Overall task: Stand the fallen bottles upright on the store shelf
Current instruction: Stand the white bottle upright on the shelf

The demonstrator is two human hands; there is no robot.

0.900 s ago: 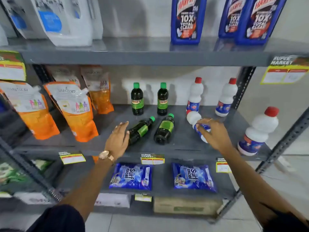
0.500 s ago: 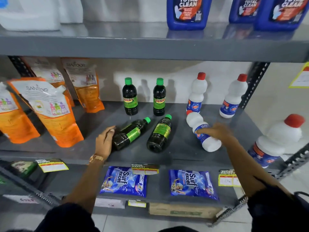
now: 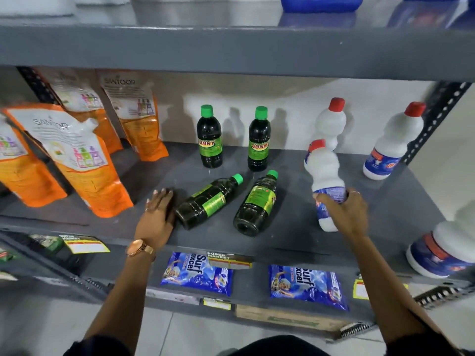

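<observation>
Two dark green-capped bottles lie on their sides on the grey shelf (image 3: 295, 227): the left fallen bottle (image 3: 208, 201) and the right fallen bottle (image 3: 257, 204). My left hand (image 3: 156, 217) rests flat on the shelf, fingers apart, touching the base of the left fallen bottle. My right hand (image 3: 344, 211) grips the lower part of a white red-capped bottle (image 3: 325, 173), which is lifted nearly upright, its base just off or at the shelf. Two more dark bottles (image 3: 209, 140) (image 3: 259, 142) stand upright behind.
Upright white bottles stand at the back (image 3: 331, 122), back right (image 3: 393, 145) and near right edge (image 3: 444, 247). Orange refill pouches (image 3: 84, 163) lean at the left. An upper shelf (image 3: 231, 47) hangs overhead. Blue detergent packets (image 3: 198, 273) lie on the shelf below.
My right hand has raised the white bottle from lying on its side to nearly upright. My left hand stayed by the base of the left fallen bottle. The camera moved closer.
</observation>
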